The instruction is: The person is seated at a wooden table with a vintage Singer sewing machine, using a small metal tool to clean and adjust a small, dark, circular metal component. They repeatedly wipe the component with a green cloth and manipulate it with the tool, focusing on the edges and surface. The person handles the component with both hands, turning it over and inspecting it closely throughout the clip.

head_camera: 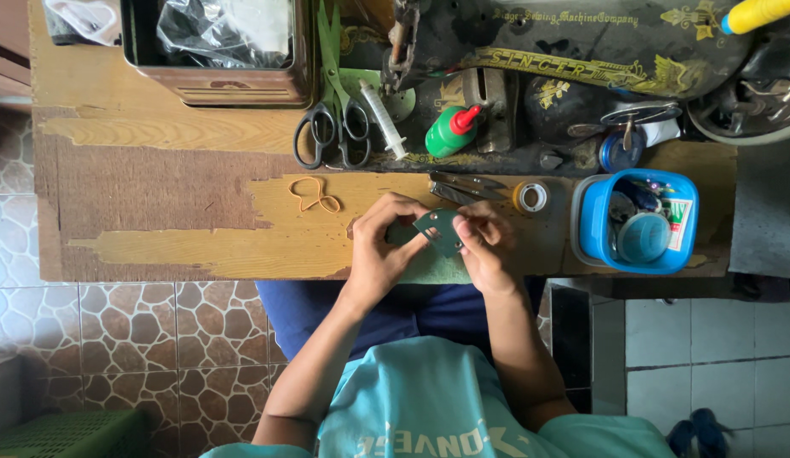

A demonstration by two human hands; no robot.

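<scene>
Both of my hands hold one small flat dark metal plate over the near edge of the worn wooden table. My left hand grips the plate's left side with thumb and fingers. My right hand pinches its right side. A black sewing machine lies across the far right of the table, just beyond my hands. Small metal tweezers and a roll of tape lie on the wood right behind my fingers.
Black-handled scissors, a syringe and a green bottle with a red cap lie by the machine. An orange rubber band lies left of my hands. A blue tub of small items sits right; a metal box stands far left.
</scene>
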